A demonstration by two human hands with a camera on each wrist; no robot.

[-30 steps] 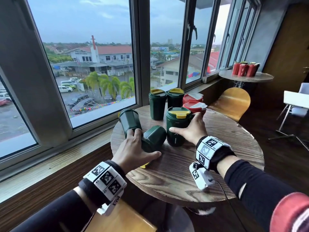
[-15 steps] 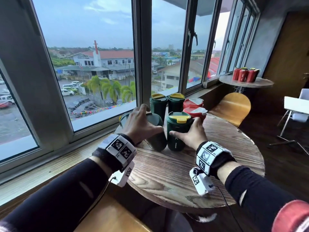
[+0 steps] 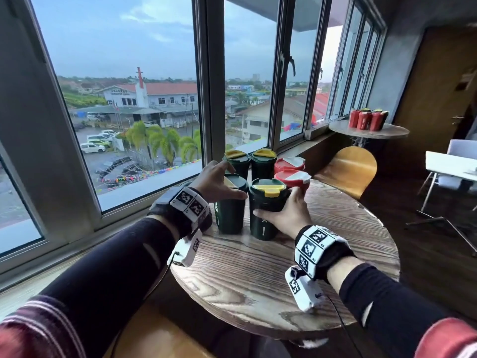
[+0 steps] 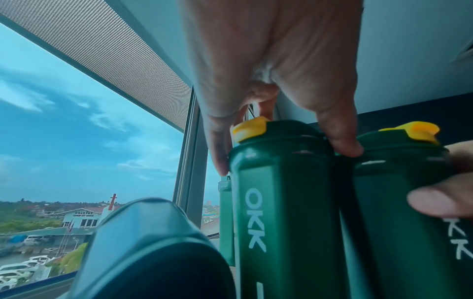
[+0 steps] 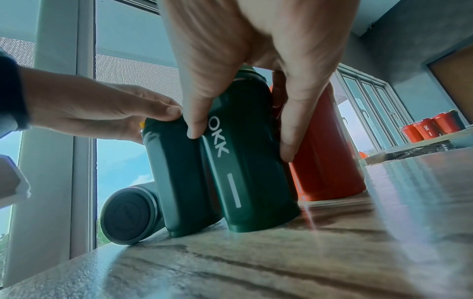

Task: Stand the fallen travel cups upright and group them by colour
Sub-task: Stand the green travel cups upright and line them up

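Note:
On the round wooden table [image 3: 258,280] two dark green cups with yellow lids stand side by side at the front. My left hand [image 3: 219,183] [image 4: 268,60] grips the lid of the left green cup [image 3: 229,215] [image 4: 279,212] from above. My right hand [image 3: 284,210] [image 5: 256,50] wraps the right green cup [image 3: 263,223] [image 5: 245,172]. Behind them stand two more green cups [image 3: 263,161] and two red cups [image 3: 293,178]. Another green cup [image 5: 128,212] [image 4: 143,242] lies on its side at the left, hidden by my left wrist in the head view.
The window ledge [image 3: 144,189] runs close behind the table. An orange wooden chair [image 3: 348,166] sits to the back right. Farther off, a second round table [image 3: 387,131] carries several red cups [image 3: 366,120]. A white table [image 3: 451,164] stands at the far right.
My left hand lifted the green cup that lay on its side and stood it upright beside the right-hand cup. My right hand stayed on its cup.

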